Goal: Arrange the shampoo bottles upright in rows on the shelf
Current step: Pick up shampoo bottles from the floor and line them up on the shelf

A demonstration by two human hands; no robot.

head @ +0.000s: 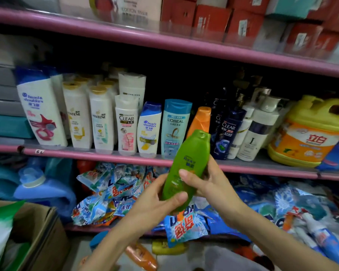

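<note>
I hold a green shampoo bottle (186, 165) with both hands, cap up and tilted right, just in front of the pink middle shelf (98, 155). My left hand (155, 200) grips its lower body; my right hand (205, 182) wraps its right side. Behind its cap an orange bottle (202, 120) stands on the shelf. Left of that stand a blue L'Oreal bottle (174, 126), a small Head & Shoulders bottle (148, 130), a Clear bottle (126, 126), Pantene bottles (100, 118) and a large Head & Shoulders bottle (40, 106). Dark Clear bottles (228, 132) stand to the right.
A yellow detergent jug (309, 133) fills the shelf's right end. Detergent packets (114, 190) are heaped on the shelf below. A cardboard box (41, 237) sits at lower left. On the floor lie an orange bottle (141, 255) and a yellow one (168, 247). Red boxes (243, 22) sit on the top shelf.
</note>
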